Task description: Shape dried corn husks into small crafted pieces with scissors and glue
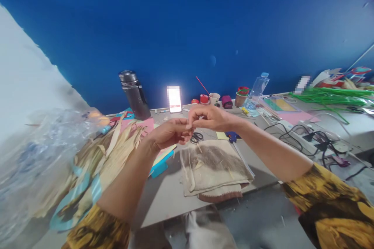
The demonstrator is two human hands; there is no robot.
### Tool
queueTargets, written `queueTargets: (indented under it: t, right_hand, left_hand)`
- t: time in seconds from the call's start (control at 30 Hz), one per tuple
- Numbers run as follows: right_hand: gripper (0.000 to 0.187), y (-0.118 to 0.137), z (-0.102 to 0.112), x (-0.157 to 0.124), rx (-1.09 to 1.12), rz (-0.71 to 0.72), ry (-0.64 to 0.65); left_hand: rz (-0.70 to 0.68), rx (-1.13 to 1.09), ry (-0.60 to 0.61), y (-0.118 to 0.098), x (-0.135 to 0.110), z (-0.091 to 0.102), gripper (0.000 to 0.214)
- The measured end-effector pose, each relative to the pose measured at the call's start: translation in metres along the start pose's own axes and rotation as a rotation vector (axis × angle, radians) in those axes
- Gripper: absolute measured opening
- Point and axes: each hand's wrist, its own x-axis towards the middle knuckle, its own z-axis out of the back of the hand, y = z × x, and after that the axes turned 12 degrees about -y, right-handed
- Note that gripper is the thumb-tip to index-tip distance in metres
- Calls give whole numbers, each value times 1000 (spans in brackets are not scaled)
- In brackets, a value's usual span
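Note:
My left hand [171, 131] and my right hand [209, 117] meet fingertip to fingertip above the table. Both are closed in a pinch, and whatever lies between the fingers is too small or too hidden to make out. Just below them, black-handled scissors [196, 137] rest on the table. A folded beige cloth [216, 167] with a dark grey stain lies nearer to me, small pale scraps on it. Left of my left hand spreads a heap of dried corn husks [117, 155]. A lit phone [174, 99] stands upright behind the hands.
A dark flask [134, 95] stands at the back left, near clear plastic wrap [43, 171]. Along the back are a paper cup [214, 98], a small pot [241, 96] and a plastic bottle [257, 91]. Black cables [315, 140] and green strips [336, 96] lie at the right.

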Motion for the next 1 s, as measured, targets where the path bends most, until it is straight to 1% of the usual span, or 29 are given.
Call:
queueTargets:
  t: [0.03,0.07,0.1,0.13,0.17,0.2,0.27,0.37,0.43,0.53,0.6,0.67,0.73,0.8,0.83,0.9,0.93,1.0]
  right_hand:
    - [12,1,4,0,8,-43,-26]
    - [13,0,8,-1,24,-95,-66]
    - [15,-2,11,-2,42,-154,-113]
    - [17,-6,15,-5,57,-216,-162]
    - [19,-11,17,-9,68,-276,-210]
    - [20,-17,18,-13,74,-333,-251]
    - [19,-31,17,-23,88,-431,-307]
    - [17,-49,10,-37,114,-551,-311]
    - [16,-58,5,-45,112,-616,-285]
    - [17,-66,-1,-53,95,-675,-248]
    - [16,-70,-4,-57,81,-690,-224]
    - [17,-71,-6,-58,86,-689,-207]
    - [18,-70,-8,-56,106,-672,-198]
    - [18,-66,-9,-52,116,-647,-194]
    - [18,-63,-10,-49,112,-628,-196]
    - [17,-56,-10,-40,87,-574,-198]
    - [16,-52,-11,-36,70,-543,-196]
    - [15,-44,-13,-26,29,-484,-179]
  left_hand:
    - [-35,122,-82,1,2,4,19]
    - [-76,278,-189,4,4,8,17]
    - [-117,470,-334,9,7,12,12]
    - [-159,631,-459,16,10,15,13]
    - [-170,775,-534,25,12,16,16]
    - [-155,905,-579,35,15,17,18]
    - [-98,1120,-612,53,19,15,19]
    - [-66,1318,-614,71,24,7,17]
    - [-66,1373,-612,76,27,3,16]
    - [-48,1386,-618,76,29,2,18]
    - [-65,1365,-644,75,28,5,20]
    - [-149,1263,-719,73,25,10,19]
    - [-250,1029,-793,70,22,14,13]
    - [-282,680,-795,67,20,15,6]
    - [-263,490,-772,65,19,14,8]
    - [-191,156,-711,62,17,10,20]
    - [-155,37,-685,61,16,8,26]
    - [-99,-97,-653,58,15,3,34]
